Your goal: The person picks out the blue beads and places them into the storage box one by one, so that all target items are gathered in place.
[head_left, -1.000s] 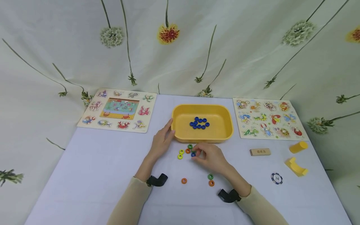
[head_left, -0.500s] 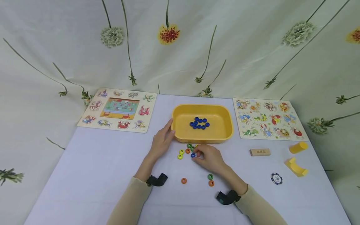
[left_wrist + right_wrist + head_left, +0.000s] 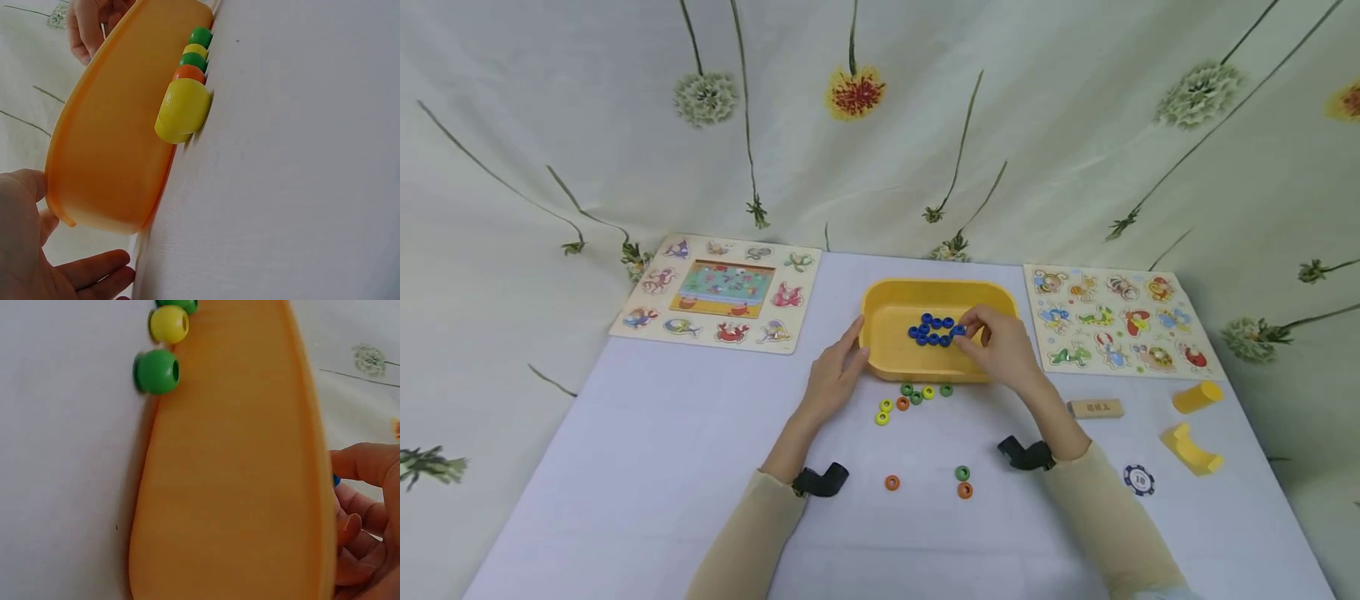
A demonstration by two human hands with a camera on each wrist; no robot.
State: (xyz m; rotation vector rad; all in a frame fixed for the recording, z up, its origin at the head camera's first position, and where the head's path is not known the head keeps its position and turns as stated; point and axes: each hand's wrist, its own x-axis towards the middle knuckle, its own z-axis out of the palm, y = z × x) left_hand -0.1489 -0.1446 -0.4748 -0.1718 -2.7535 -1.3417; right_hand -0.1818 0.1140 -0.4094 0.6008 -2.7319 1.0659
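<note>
My right hand (image 3: 1003,346) is over the right part of a yellow tray (image 3: 887,367), pinching a blue bead (image 3: 958,331) between thumb and index finger. In the right wrist view that bead (image 3: 336,480) peeks out behind the tray's rim, mostly hidden. Several more blue beads (image 3: 923,339) lie grouped on the tray's floor, close to the pinched one. At the tray's left end, my left hand (image 3: 831,375) touches the wall with thumb and fingers extended; in the left wrist view its fingers (image 3: 94,269) spread loosely beside the tray.
Green, yellow and orange beads (image 3: 917,398) lie along the tray's front, with an orange bead (image 3: 892,482) and a green bead (image 3: 962,473) nearer. Puzzle boards (image 3: 805,292) flank the tray. A wooden block (image 3: 1095,408), poker chip (image 3: 1139,479), yellow cylinder (image 3: 1197,397) and yellow arch (image 3: 1191,450) sit right.
My right hand has picked up the blue bead from in front of the tray and carried it up and right over the tray. The left hand has stayed at the tray's end.
</note>
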